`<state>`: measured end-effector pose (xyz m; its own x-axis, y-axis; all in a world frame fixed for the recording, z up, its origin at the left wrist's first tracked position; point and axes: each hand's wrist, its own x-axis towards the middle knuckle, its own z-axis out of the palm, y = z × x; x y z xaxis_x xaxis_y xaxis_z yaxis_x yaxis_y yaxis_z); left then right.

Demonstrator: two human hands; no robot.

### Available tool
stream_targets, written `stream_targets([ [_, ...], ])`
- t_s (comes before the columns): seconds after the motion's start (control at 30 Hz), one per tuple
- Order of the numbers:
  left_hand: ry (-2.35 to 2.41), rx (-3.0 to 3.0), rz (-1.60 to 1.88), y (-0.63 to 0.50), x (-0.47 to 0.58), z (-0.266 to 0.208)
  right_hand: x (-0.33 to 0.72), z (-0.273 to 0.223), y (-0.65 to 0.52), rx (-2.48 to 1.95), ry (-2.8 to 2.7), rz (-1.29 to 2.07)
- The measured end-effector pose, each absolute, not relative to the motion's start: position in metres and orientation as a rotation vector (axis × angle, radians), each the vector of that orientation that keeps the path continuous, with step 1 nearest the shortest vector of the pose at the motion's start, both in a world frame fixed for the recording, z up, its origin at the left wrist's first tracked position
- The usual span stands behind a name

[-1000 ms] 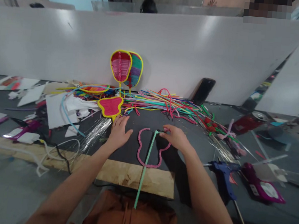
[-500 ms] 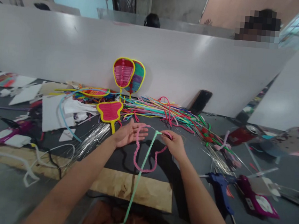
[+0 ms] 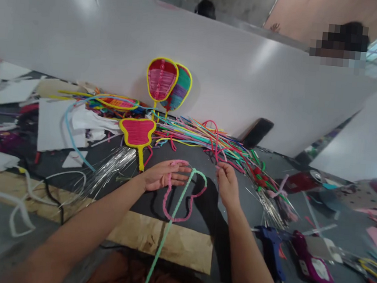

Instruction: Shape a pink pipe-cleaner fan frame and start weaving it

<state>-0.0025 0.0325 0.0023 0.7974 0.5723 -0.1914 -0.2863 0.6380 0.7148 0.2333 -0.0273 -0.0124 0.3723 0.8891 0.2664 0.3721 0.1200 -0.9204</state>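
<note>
A pink fuzzy pipe cleaner outline, bent into a lobed loop, hangs between my hands. Pale green pipe cleaner forms its upper right curve, and a long green length slants down from the top towards my lap. My left hand is palm up, holding the outline's upper left end at the thumb, with the other fingers stretched out beneath. To the right of the loop and apart from it, my right hand has thumb and fingers pinched together; what they hold is too small to make out.
Beyond my hands lie a yellow-edged pink fan shape and a pile of coloured pipe cleaners. Two more fans lean on the white partition near a phone. A blue glue gun lies at right.
My right hand has come off the outline and moved slightly right. The green curve at the upper right now shows. My left hand still holds the left side. The view has tilted.
</note>
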Motion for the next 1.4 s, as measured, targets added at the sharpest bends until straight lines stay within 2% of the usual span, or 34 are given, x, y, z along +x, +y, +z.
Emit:
stream_targets([
  [0.17, 0.461, 0.685, 0.54, 0.037, -0.002, 0.0, 0.214, 0.01, -0.031, -1.471, -1.366, 0.56],
  [0.47, 0.517, 0.6, 0.609, 0.043, -0.004, -0.003, 0.175, 0.037, -0.012, -1.468, -1.992, 0.314],
  [0.93, 0.563, 0.719, 0.7, 0.04, 0.003, -0.014, 0.158, 0.014, -0.017, -1.437, -1.914, -0.074],
  [1.4, 0.684, 0.806, 0.908, 0.038, 0.01, -0.013, 0.153, 0.009, -0.016, -1.43, -1.897, -0.036],
])
